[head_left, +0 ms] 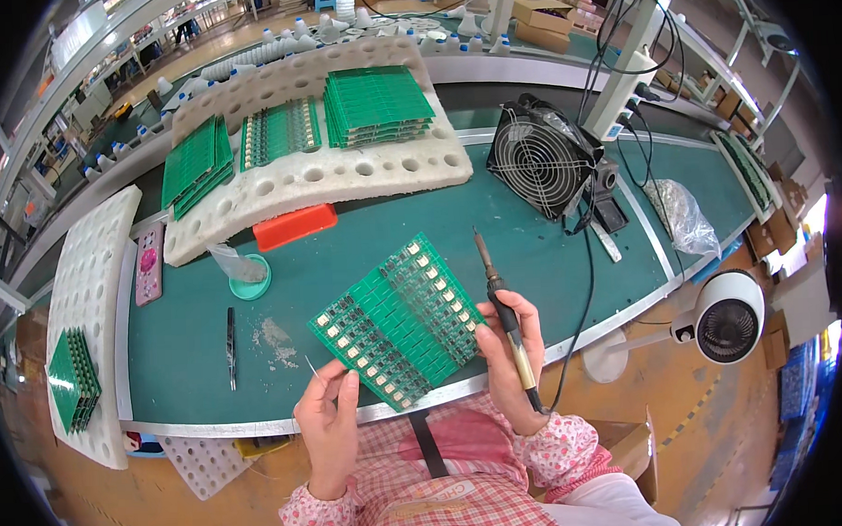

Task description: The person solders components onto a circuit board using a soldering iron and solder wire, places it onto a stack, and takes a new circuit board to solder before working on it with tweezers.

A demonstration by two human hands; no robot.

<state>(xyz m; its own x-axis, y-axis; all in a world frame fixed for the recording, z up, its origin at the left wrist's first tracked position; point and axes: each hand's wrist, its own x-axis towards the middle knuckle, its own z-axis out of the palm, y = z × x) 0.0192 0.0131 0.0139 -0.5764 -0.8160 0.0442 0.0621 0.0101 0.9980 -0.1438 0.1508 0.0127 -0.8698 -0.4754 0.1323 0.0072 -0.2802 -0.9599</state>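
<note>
A green circuit board panel (400, 324) with rows of small white connectors and dark parts is tilted over the bench's front edge. My left hand (327, 419) is closed at its lower left side, and a thin piece of solder wire (314, 369) sticks up from the fingers. My right hand (515, 362) is wrapped round a soldering iron (508, 325), whose tip points up and away from the panel. The thumb side of that hand meets the panel's right edge. How firmly the left fingers grip the panel is hard to see.
A white foam tray (362, 168) carries stacked green boards (378, 107). Around the bench mat lie tweezers (231, 348), a round green container (251, 286), a red bin (295, 227) and a phone (149, 263). A black fan (542, 157) stands at the back; the iron's cable trails right.
</note>
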